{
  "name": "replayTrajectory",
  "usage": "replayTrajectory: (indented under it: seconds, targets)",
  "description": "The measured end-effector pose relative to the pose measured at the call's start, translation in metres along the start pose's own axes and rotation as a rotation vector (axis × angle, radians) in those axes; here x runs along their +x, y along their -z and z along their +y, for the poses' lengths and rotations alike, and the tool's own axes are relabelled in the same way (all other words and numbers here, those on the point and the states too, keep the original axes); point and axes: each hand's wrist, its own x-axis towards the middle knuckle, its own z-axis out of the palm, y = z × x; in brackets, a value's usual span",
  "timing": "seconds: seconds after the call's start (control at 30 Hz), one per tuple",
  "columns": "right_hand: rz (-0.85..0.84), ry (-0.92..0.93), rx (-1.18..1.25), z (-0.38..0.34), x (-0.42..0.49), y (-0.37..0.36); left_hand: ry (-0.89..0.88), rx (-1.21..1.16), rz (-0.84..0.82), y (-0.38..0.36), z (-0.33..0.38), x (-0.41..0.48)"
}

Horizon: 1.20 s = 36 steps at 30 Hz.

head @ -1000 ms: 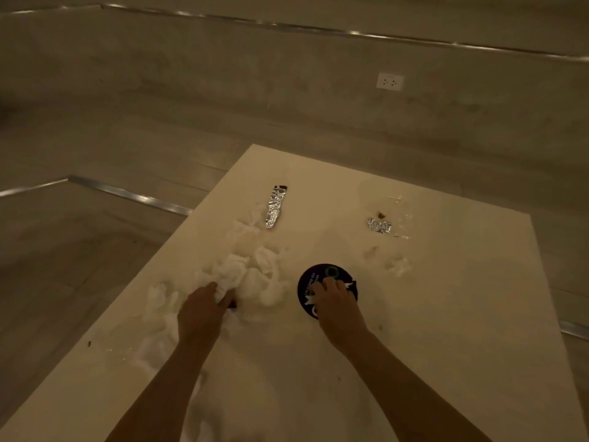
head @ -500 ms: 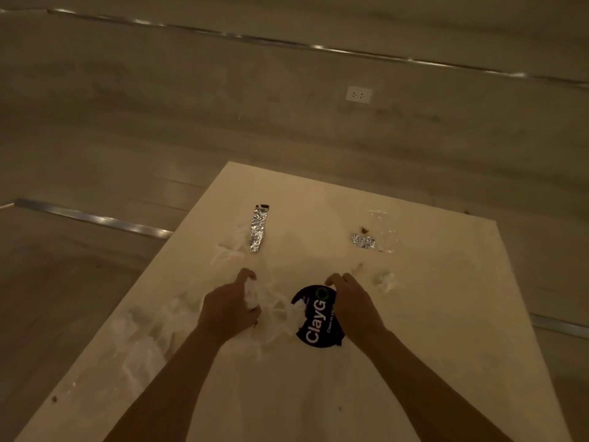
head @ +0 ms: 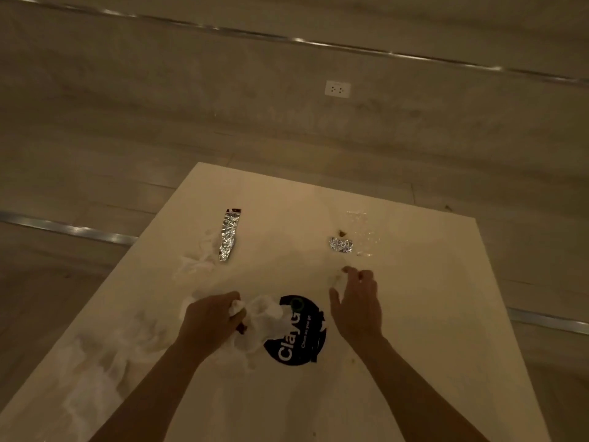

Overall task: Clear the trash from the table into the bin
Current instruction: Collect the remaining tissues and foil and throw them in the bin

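The grip of our left hand (head: pixel 208 320) is curled round the soft, light tissue wad (head: pixel 266 317); our right hand (head: pixel 358 303) pinches a small tissue bit (head: pixel 337 278). We think both squash anywhere.

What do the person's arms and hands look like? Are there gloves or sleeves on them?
No gloves and no sleeves are in view. The left hand and right hand are bare, and so are the left forearm and right forearm. I see no watch, bracelet or ring, though the light is dim, so something small could be missed.
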Motion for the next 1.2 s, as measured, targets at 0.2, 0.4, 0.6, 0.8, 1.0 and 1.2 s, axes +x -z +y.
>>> replayTrajectory:
  seconds: [0.2, 0.4, 0.6, 0.8, 1.0, 1.2]
  targets:
    - [-0.034, -0.220, -0.118, 0.032, 0.019, -0.002, -0.038, 0.009, 0.220, 0.003, 0.014, 0.014]
    - [-0.103, -0.050, 0.115, 0.044, 0.034, -0.008, -0.042, 0.022, 0.252, -0.002, 0.026, 0.028]
    - [0.051, -0.038, 0.171, 0.031, 0.086, 0.008, -0.026, -0.005, 0.269, -0.001, 0.036, 0.046]
    - [-0.005, -0.034, -0.193, 0.032, 0.139, -0.003, -0.053, -0.055, 0.204, -0.004, 0.042, 0.054]
    - [0.005, 0.084, -0.261, 0.043, 0.145, -0.027, -0.098, 0.008, 0.116, -0.019, 0.052, 0.058]
    - [-0.057, 0.314, -0.185, 0.048, 0.132, -0.031, -0.121, 0.155, -0.023, -0.026, 0.063, 0.066]
